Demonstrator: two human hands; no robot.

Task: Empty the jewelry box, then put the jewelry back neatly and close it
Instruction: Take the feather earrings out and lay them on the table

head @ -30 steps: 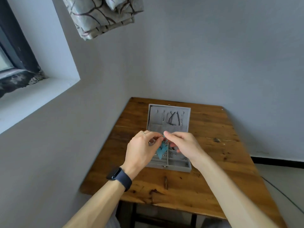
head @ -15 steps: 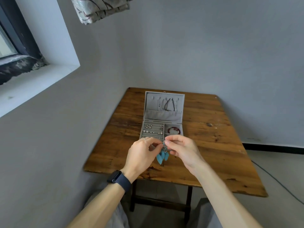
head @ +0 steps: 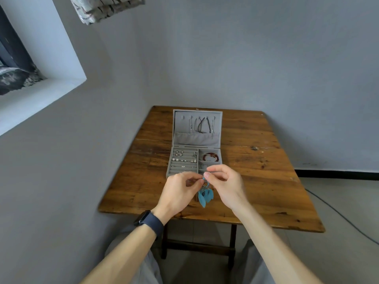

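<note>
The grey jewelry box [head: 171, 160] lies open on the wooden table [head: 256, 177], its lid [head: 178, 128] laid back with necklaces [head: 202, 125] hanging inside. Small earrings [head: 184, 159] sit in the left ring rows, and a red bracelet [head: 211, 156] lies in the top right compartment. In front of the box, my left hand [head: 178, 194] and my right hand [head: 225, 185] both pinch the top of a blue feather earring [head: 205, 195], which dangles between them above the table's near part.
A grey wall runs along the table's left and back edges. A window sill [head: 41, 95] is at upper left and patterned cloth [head: 106, 7] hangs above. A cable [head: 338, 214] lies on the floor at right. My knees are under the near edge.
Both hands have drawn back from over the box toward me with the blue feather earring, so the box's compartments now show. The camera has also pulled back.
</note>
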